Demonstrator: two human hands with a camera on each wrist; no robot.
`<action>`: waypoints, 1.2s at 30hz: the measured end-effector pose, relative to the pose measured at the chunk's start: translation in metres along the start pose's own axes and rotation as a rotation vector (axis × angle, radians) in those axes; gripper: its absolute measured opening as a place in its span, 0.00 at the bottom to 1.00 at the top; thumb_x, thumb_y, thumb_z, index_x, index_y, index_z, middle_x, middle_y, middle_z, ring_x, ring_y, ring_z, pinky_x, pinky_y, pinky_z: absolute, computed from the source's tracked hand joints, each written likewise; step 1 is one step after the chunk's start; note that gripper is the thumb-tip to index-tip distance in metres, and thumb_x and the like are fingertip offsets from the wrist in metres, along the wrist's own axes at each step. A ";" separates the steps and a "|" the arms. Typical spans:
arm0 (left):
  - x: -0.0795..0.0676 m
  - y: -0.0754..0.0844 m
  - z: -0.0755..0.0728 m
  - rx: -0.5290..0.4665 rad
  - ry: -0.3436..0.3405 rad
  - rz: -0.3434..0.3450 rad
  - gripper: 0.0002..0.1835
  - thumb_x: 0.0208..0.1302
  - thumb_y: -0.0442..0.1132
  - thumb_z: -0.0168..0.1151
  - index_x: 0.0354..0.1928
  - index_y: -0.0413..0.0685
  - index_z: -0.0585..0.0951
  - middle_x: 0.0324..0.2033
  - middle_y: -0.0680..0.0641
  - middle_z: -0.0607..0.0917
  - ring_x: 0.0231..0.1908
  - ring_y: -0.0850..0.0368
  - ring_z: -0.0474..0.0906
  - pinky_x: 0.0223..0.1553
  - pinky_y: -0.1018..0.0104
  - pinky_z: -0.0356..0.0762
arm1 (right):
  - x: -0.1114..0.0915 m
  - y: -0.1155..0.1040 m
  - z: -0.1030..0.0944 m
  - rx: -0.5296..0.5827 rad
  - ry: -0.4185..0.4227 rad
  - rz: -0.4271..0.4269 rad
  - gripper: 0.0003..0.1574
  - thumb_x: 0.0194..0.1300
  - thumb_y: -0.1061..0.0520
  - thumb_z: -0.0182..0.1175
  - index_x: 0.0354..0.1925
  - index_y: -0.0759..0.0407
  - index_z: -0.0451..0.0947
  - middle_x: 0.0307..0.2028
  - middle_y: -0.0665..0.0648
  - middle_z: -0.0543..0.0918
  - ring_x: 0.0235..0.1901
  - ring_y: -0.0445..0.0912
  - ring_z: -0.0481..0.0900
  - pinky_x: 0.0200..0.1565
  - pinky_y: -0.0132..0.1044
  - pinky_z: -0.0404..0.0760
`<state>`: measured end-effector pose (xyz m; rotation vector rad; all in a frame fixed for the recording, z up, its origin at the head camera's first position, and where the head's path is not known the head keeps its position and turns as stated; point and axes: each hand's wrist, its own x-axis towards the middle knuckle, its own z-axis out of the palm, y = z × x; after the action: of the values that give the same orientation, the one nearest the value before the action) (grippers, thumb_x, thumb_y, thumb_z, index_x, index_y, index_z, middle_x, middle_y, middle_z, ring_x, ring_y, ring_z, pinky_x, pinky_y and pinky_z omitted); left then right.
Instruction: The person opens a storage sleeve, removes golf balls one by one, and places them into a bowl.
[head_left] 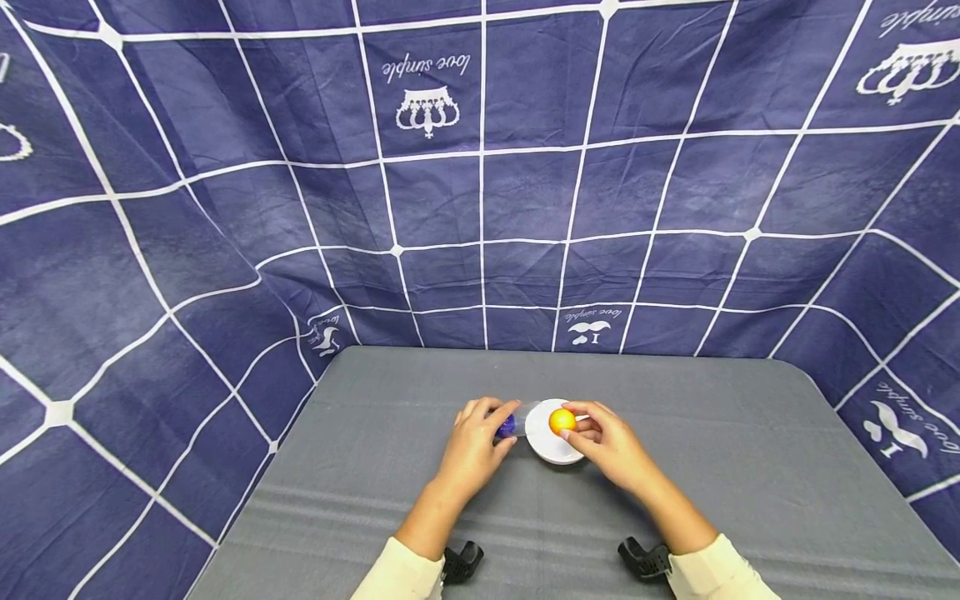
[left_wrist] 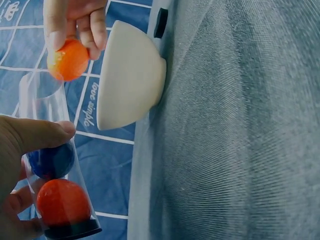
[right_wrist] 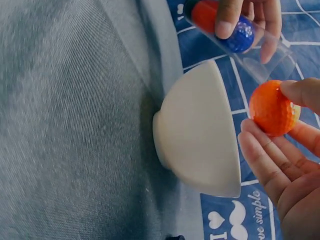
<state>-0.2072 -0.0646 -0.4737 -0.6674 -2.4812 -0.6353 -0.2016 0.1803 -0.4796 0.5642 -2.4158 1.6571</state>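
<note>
A clear plastic tube [left_wrist: 42, 102] with a black base lies in the grip of my left hand [head_left: 472, 443], tilted, its open end pointing toward the orange ball. Inside it, a red ball [left_wrist: 63, 202] sits at the base and a dimpled blue ball [right_wrist: 240, 36] rests against it. My right hand [head_left: 611, 442] pinches an orange golf ball [right_wrist: 274, 108] between thumb and fingers, above the white bowl [head_left: 552, 450]. In the left wrist view the ball is right at the tube's mouth. The bowl stands upright on the table, its inside partly covered by the right hand in the head view.
The grey cloth-covered table [head_left: 720, 467] extends around the bowl on all sides. Behind it and along both sides hangs a blue curtain [head_left: 525, 200] with white grid lines. Black straps [head_left: 462, 562] are on both wrists, near the cream sleeves.
</note>
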 end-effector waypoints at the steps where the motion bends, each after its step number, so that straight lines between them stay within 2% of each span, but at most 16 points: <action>1: 0.000 -0.001 0.001 -0.005 0.002 -0.007 0.30 0.51 0.39 0.79 0.59 0.56 0.83 0.47 0.52 0.84 0.51 0.52 0.78 0.54 0.54 0.75 | 0.001 0.001 0.000 -0.021 -0.002 -0.013 0.24 0.62 0.64 0.70 0.56 0.65 0.79 0.47 0.64 0.81 0.40 0.35 0.83 0.43 0.28 0.85; 7: -0.004 -0.004 0.002 -0.055 0.011 -0.068 0.30 0.52 0.40 0.79 0.59 0.54 0.83 0.46 0.50 0.85 0.48 0.52 0.79 0.52 0.56 0.78 | 0.008 0.005 0.004 -0.205 -0.047 -0.124 0.23 0.59 0.64 0.71 0.53 0.64 0.81 0.43 0.58 0.83 0.36 0.40 0.84 0.41 0.33 0.86; 11: -0.005 -0.005 0.004 -0.109 0.011 -0.115 0.30 0.53 0.40 0.79 0.60 0.53 0.82 0.47 0.49 0.85 0.48 0.52 0.80 0.52 0.56 0.79 | 0.012 0.007 0.007 -0.381 -0.088 -0.191 0.23 0.56 0.63 0.73 0.51 0.62 0.82 0.41 0.54 0.83 0.36 0.43 0.84 0.43 0.37 0.86; 16: -0.006 -0.009 0.008 -0.148 0.014 -0.148 0.31 0.52 0.40 0.79 0.61 0.54 0.82 0.48 0.47 0.86 0.51 0.51 0.82 0.54 0.54 0.80 | 0.017 0.006 0.008 -0.547 -0.142 -0.220 0.24 0.54 0.62 0.74 0.51 0.61 0.82 0.39 0.53 0.82 0.36 0.44 0.84 0.43 0.37 0.85; 24: -0.006 -0.013 0.012 -0.173 0.039 -0.148 0.31 0.51 0.40 0.80 0.60 0.51 0.82 0.48 0.45 0.87 0.49 0.50 0.85 0.52 0.53 0.82 | 0.025 0.006 0.009 -0.665 -0.207 -0.222 0.23 0.53 0.61 0.74 0.49 0.61 0.83 0.40 0.54 0.82 0.36 0.45 0.80 0.42 0.40 0.82; 28: -0.008 -0.013 0.012 -0.190 0.027 -0.154 0.31 0.51 0.40 0.80 0.60 0.50 0.82 0.49 0.45 0.87 0.50 0.49 0.86 0.53 0.53 0.82 | 0.028 0.006 0.010 -0.716 -0.249 -0.210 0.24 0.51 0.61 0.74 0.48 0.62 0.82 0.41 0.56 0.82 0.35 0.45 0.80 0.42 0.42 0.81; 36: -0.011 -0.015 0.012 -0.214 0.005 -0.167 0.31 0.52 0.38 0.79 0.60 0.46 0.81 0.49 0.43 0.87 0.50 0.48 0.86 0.54 0.52 0.82 | 0.030 0.010 0.013 -0.739 -0.281 -0.215 0.24 0.49 0.60 0.74 0.46 0.62 0.82 0.42 0.57 0.83 0.37 0.48 0.81 0.43 0.43 0.82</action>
<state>-0.2112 -0.0734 -0.4944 -0.5375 -2.5036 -0.9738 -0.2325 0.1651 -0.4829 0.9066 -2.7706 0.5473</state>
